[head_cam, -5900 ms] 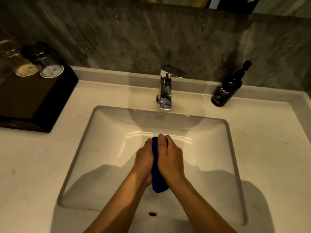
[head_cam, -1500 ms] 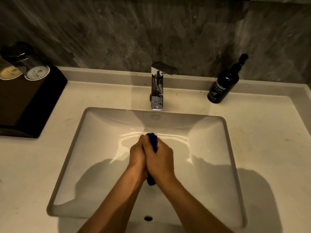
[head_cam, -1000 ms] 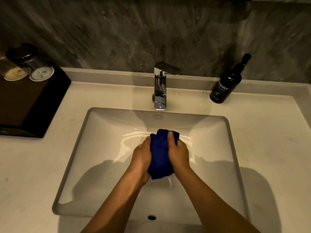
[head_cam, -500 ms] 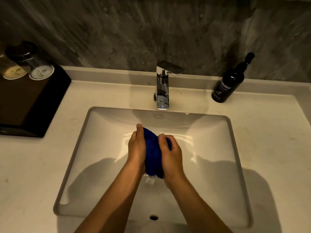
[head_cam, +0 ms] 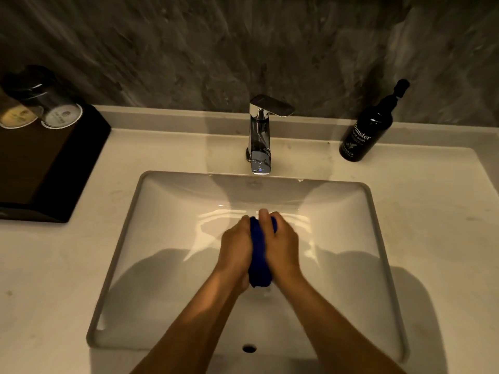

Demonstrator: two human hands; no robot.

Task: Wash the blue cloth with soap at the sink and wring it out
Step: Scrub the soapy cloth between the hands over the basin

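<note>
The blue cloth (head_cam: pixel 258 255) is bunched into a narrow roll, pressed between my two palms over the middle of the white sink basin (head_cam: pixel 162 265). My left hand (head_cam: pixel 234 248) clasps its left side and my right hand (head_cam: pixel 282 245) clasps its right side. Only a strip of the cloth shows between the hands, with its lower end sticking out by my wrists. The chrome tap (head_cam: pixel 260 136) stands behind the basin; I see no water running from it. A black hand wash bottle (head_cam: pixel 370 128) with a pump stands on the counter at the back right.
A dark tray (head_cam: pixel 46 168) sits on the counter at the left with two covered glasses (head_cam: pixel 58 112) on it. A grey stone wall rises behind the counter. The overflow hole (head_cam: pixel 249 348) is in the basin's near wall.
Over the last second my hands opened the cloth out wider, then squeezed it together again into a tight roll, the right hand sliding forward against the left.
</note>
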